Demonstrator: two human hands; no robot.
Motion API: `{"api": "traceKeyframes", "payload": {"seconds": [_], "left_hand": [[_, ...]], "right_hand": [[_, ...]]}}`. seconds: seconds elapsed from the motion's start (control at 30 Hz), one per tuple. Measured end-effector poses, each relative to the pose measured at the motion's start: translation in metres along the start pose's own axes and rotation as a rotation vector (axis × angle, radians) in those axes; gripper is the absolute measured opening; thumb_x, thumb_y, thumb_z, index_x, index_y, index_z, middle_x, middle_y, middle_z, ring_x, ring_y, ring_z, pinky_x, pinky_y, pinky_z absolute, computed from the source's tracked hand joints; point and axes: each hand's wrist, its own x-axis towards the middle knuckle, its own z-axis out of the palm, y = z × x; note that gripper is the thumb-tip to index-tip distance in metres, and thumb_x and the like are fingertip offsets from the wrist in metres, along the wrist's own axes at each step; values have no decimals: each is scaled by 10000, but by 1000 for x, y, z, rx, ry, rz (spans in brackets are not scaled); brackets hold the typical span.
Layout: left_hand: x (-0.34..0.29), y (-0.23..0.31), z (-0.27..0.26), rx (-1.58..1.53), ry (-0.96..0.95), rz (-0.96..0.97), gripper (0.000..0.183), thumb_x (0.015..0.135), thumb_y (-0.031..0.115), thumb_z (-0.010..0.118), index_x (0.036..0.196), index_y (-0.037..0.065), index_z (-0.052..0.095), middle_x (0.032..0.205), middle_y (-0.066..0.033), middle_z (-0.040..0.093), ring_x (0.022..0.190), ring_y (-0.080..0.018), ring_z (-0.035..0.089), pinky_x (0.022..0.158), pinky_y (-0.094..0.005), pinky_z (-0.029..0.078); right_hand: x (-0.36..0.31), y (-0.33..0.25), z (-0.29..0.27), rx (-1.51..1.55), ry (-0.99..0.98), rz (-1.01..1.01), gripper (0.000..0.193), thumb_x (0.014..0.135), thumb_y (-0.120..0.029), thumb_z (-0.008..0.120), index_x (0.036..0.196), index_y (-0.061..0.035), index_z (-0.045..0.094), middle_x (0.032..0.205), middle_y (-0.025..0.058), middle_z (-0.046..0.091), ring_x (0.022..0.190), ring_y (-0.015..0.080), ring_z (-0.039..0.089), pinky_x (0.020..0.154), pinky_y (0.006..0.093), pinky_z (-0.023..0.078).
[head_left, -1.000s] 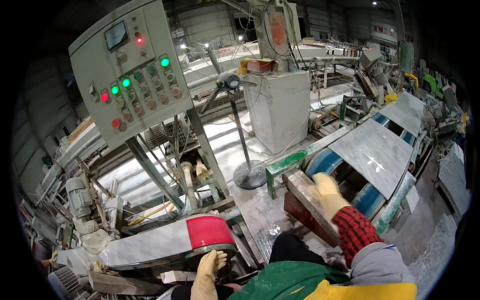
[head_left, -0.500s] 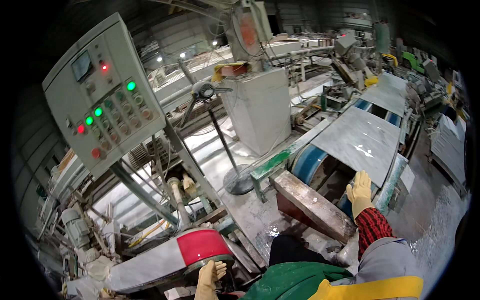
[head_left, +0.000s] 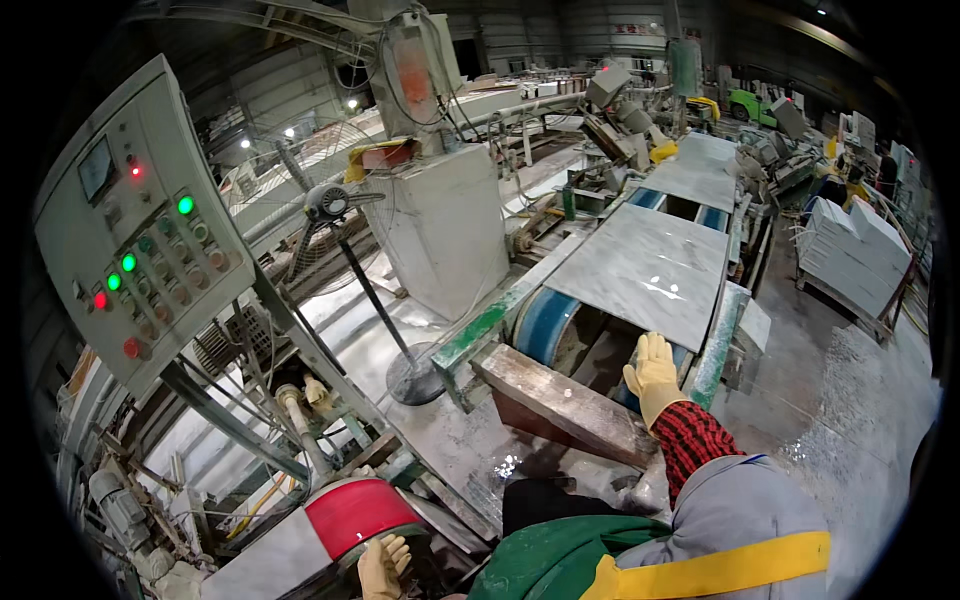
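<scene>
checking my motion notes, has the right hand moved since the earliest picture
Yes, the right hand has moved from the wooden beam, rightward and forward toward the near edge of the grey slab.

I count one left hand and one right hand of my own, two pale slabs on the conveyor ahead of me, one red band, one long beam, one control box with one screen, three lit green lamps and two lit red ones, one fan and one green vehicle.
</scene>
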Motion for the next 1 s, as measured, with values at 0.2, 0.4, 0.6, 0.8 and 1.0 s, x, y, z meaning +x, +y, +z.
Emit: {"api": "traceKeyframes", "payload": {"seconds": [0.2,0.4,0.6,0.8,1.0], "left_hand": [[-3,7,-1,-13,-61,-18,532,1053,458,438,1331,18,546,1345,-156,601,1200,-302,589,971,-393,522],[-2,6,-4,-35,-22,-51,509,1036,449,485,1304,24,564,1334,-143,605,1193,-293,590,941,-385,534],[2,-4,-10,6,42,87,630,984,501,552,1358,-5,528,1286,-168,636,1071,-302,660,841,-384,573],[3,-9,-11,17,33,62,663,976,513,570,1401,10,500,1349,-164,603,1127,-301,637,876,-382,564],[-1,-8,-4,21,44,53,653,970,504,579,1397,16,506,1327,-153,615,1114,-294,641,876,-382,564]], "right_hand": [[-3,0,5,13,155,-53,829,800,-373,704,1442,40,381,1490,283,388,1411,437,337,1184,502,251],[-6,0,5,21,156,-71,857,784,-378,731,1441,45,381,1511,288,367,1410,445,334,1186,503,249],[-9,0,1,54,80,-61,861,830,-398,680,1488,42,342,1570,283,304,1476,424,255,1223,503,178],[-11,1,2,70,111,-100,909,795,-381,717,1491,46,319,1558,301,302,1465,453,251,1217,527,176],[-11,-6,-17,110,263,-165,774,750,-328,743,1376,31,463,1389,256,467,1313,416,419,1145,500,291]]}}
